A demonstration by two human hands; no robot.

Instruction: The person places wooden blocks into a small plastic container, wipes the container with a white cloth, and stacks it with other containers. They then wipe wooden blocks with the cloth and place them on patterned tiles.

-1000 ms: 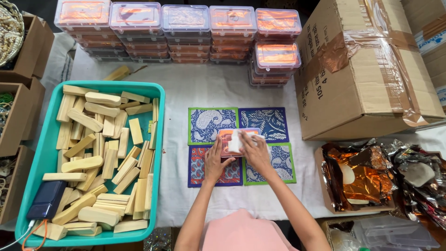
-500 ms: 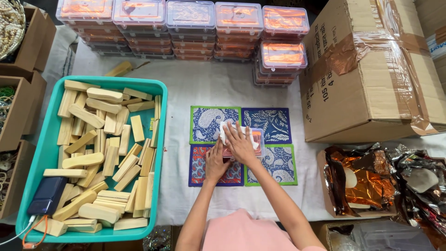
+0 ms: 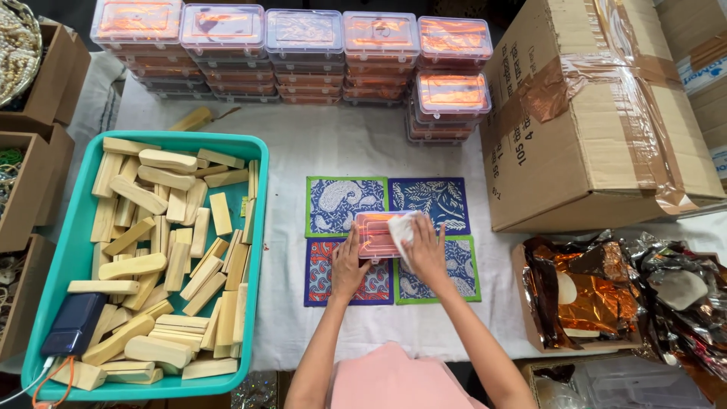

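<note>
Clear orange-tinted plastic box (image 3: 376,234) lies with its long axis three-to-nine; our right hand (image 3: 425,254) presses a white cloth (image 3: 402,227) over its three-o'clock end, hiding it, and our left hand (image 3: 350,265) lies flat at seven.

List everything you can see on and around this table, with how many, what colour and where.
Lidded plastic boxes: several stacks, clear with orange contents, far edge of table.
Small plastic box: one, clear and orange, on the mats.
White cloth: one, on the small box.
Patterned mats: four, blue and red with green borders, table centre.
Tray: one, teal, left.
Wooden blocks: many, pale, in the tray.
Dark blue device: one, tray's near corner.
Cardboard carton: one, brown, taped, right.
Foil wrappers: heap, orange-brown, near right.
Left hand: steadies the small box.
Right hand: presses the cloth.
</note>
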